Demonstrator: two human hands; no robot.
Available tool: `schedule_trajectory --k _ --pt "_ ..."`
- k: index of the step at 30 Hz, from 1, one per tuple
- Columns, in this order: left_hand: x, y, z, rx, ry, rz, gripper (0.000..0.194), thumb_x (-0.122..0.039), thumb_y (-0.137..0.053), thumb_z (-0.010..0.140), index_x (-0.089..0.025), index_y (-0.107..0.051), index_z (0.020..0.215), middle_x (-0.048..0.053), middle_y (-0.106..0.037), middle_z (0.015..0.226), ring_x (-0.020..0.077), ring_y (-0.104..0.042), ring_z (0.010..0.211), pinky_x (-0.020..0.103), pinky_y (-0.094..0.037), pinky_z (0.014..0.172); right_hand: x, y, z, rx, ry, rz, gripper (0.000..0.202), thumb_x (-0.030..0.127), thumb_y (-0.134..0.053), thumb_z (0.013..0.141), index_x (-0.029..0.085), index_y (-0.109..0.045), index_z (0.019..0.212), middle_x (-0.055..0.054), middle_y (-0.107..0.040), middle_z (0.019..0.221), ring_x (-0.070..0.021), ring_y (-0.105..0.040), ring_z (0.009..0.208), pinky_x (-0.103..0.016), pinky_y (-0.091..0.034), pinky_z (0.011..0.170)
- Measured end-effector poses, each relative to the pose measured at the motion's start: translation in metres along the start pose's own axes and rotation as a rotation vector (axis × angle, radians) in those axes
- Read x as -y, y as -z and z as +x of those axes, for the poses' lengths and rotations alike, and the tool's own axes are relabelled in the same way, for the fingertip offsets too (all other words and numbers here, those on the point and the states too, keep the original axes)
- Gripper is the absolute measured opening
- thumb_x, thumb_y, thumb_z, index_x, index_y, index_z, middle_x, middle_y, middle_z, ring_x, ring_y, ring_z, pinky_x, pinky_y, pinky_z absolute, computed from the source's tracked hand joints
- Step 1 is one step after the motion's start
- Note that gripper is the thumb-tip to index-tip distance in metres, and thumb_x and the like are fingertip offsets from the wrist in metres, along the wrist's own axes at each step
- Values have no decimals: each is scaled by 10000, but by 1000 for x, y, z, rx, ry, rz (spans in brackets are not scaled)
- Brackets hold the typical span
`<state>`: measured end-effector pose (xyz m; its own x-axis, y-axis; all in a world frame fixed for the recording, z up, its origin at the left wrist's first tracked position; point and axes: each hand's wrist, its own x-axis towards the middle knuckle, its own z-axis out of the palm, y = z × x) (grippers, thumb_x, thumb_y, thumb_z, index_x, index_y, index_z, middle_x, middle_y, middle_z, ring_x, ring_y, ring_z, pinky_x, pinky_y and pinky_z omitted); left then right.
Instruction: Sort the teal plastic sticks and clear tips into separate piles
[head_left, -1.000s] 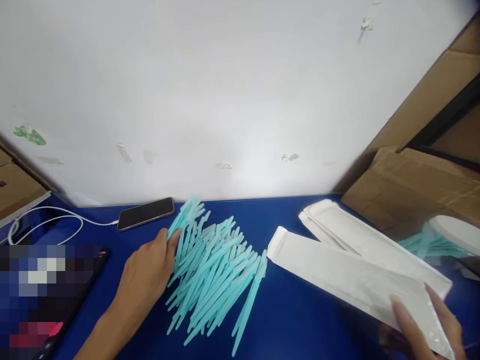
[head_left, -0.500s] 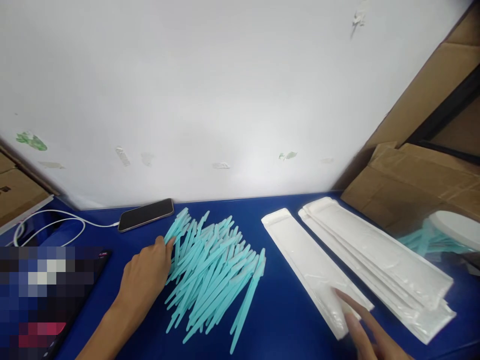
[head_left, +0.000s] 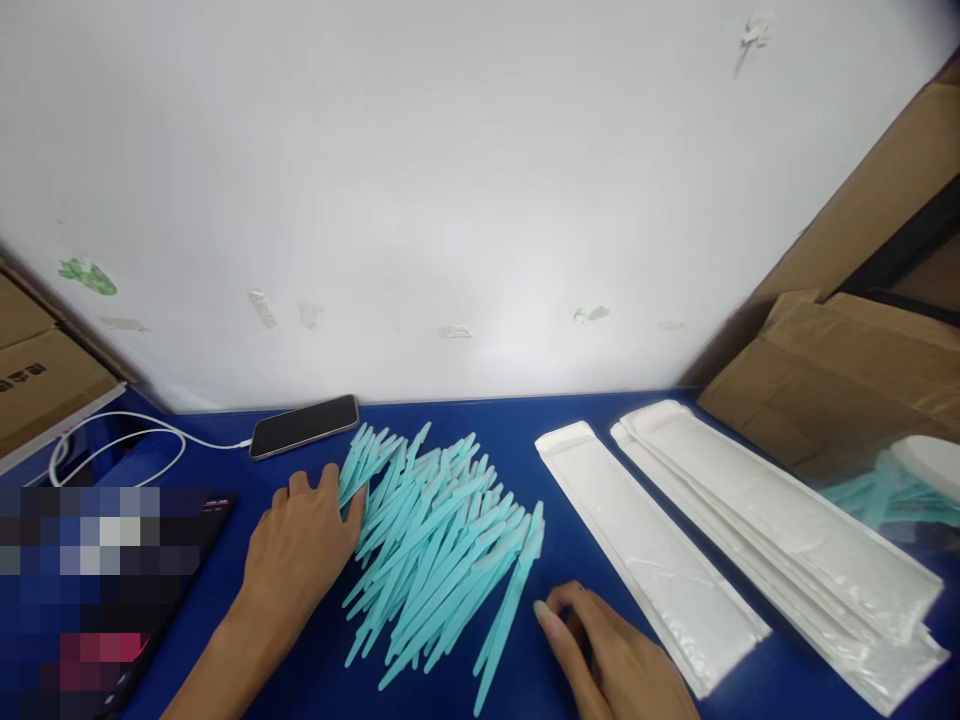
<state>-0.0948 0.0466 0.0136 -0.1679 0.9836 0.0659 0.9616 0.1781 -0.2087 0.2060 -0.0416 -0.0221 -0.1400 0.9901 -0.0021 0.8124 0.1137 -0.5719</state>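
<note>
A heap of teal eyebrow razors [head_left: 442, 550] with clear-looking tips lies spread on the blue tabletop [head_left: 517, 460]. My left hand [head_left: 304, 540] is at the heap's left edge, a small bunch of razors between its thumb and index finger; the palm side is hidden. To the right of the heap, my right hand [head_left: 611, 650] hovers low over the table. Its thumb and index finger are apart and bent, with nothing visible between them. Beside it lies a white padded sleeve-like packet [head_left: 652, 550], its surface shiny.
Several more white packets [head_left: 772, 530] are stacked at the right. A phone [head_left: 304, 428] with a white cable lies by the wall. A blurred-out screen device [head_left: 172, 580] is at left. A clear container of teal pieces [head_left: 885, 490] and cardboard [head_left: 810, 370] stand at right.
My right hand has left the white packet and moved left toward the heap. My left hand stays at the heap's left edge, its fingers slightly shifted around the razors. The view has shifted slightly.
</note>
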Motion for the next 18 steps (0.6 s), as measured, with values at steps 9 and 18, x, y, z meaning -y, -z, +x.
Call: schedule_trajectory --k 9,18 --pt "-3 -13 13 -96 -2 -213 589 -517 -243 1008 -62 -581 1170 210 -547 1021 378 -576 940 451 -485 765 29 -18 24 -6 46 -477 482 603 -315 1004 213 -565 871 -51 -705 692 -244 -697 502 -306 -393 388" --pt "-4 -28 23 -50 -174 -464 467 -425 -270 1023 -136 -543 1268 148 -574 1159 310 -561 1083 409 -509 840 63 -3 48 249 -62 -586 631 568 -296 1021 61 -591 1254 -133 -758 750 -304 -751 700 -355 -511 548"
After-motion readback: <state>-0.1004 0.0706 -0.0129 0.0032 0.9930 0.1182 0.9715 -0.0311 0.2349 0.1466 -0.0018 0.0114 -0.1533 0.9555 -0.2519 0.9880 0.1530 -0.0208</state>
